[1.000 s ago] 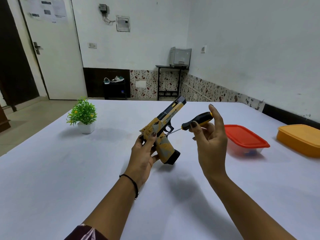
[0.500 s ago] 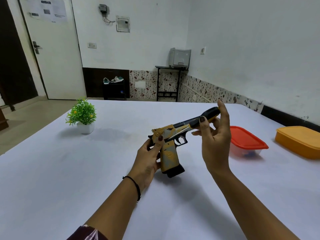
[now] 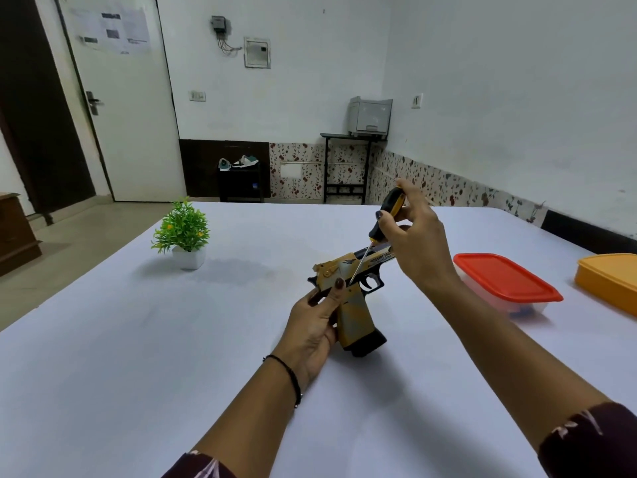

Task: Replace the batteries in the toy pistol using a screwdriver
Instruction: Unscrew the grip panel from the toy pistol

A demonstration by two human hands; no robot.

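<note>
A yellow, grey and black toy pistol point(image 3: 355, 313) is held above the white table point(image 3: 138, 339), barrel pointing right, grip base down. My left hand point(image 3: 315, 326) grips its rear and the back of the grip, thumb on the side. My right hand point(image 3: 412, 243) holds a screwdriver point(image 3: 384, 219) with a black and yellow handle, tilted steeply. Its thin metal shaft runs down-left and its tip touches the pistol's side just above the grip, beside my left thumb.
A small green plant in a white pot point(image 3: 182, 236) stands at the left back of the table. A clear box with a red lid point(image 3: 506, 282) sits at the right, an orange box point(image 3: 612, 279) beyond it at the right edge.
The pistol turned from barrel-up to barrel pointing right and sank lower. My right hand lifted the screwdriver handle from nearly level to steep, with the tip set against the pistol's side.
</note>
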